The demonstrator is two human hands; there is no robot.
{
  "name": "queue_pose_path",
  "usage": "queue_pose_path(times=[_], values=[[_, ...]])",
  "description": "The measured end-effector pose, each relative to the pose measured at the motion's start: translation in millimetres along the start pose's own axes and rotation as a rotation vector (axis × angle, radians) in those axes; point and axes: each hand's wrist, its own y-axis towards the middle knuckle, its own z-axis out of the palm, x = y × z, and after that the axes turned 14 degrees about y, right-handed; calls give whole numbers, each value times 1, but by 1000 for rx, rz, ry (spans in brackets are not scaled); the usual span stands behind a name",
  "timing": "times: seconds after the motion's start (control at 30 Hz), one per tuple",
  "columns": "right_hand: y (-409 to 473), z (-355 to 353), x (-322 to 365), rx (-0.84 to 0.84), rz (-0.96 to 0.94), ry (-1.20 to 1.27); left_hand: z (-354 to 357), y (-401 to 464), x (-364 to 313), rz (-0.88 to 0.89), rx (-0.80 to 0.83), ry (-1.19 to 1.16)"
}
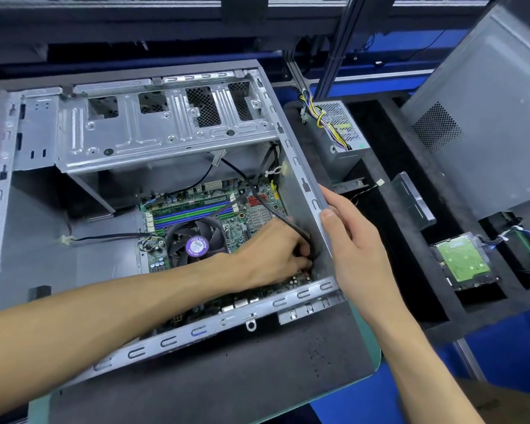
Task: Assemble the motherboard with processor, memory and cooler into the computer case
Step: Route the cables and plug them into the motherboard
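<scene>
Left hand (276,255) pinches black cable (270,206) over motherboard (196,206).

One computer case (300,166) lies open across the left and centre of the frame. One motherboard (257,209) sits inside it, carrying one cooler fan (193,240) and one memory stick (190,206) beside blue and green slots. Two hands show: the left hand (276,255) inside the case, the right hand (349,240) on its rim. At right: one power supply (340,130), one hard drive (462,260), one side panel (484,111).
</scene>
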Motion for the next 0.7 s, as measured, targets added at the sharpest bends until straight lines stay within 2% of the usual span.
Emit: queue_pose_path(times=[0.23, 0.7], values=[[1, 1, -1, -5, -12, 0, -2, 3, 2, -84, 42, -160], [0, 3, 2, -22, -11, -1, -3, -3, -4, -130, 13, -224]])
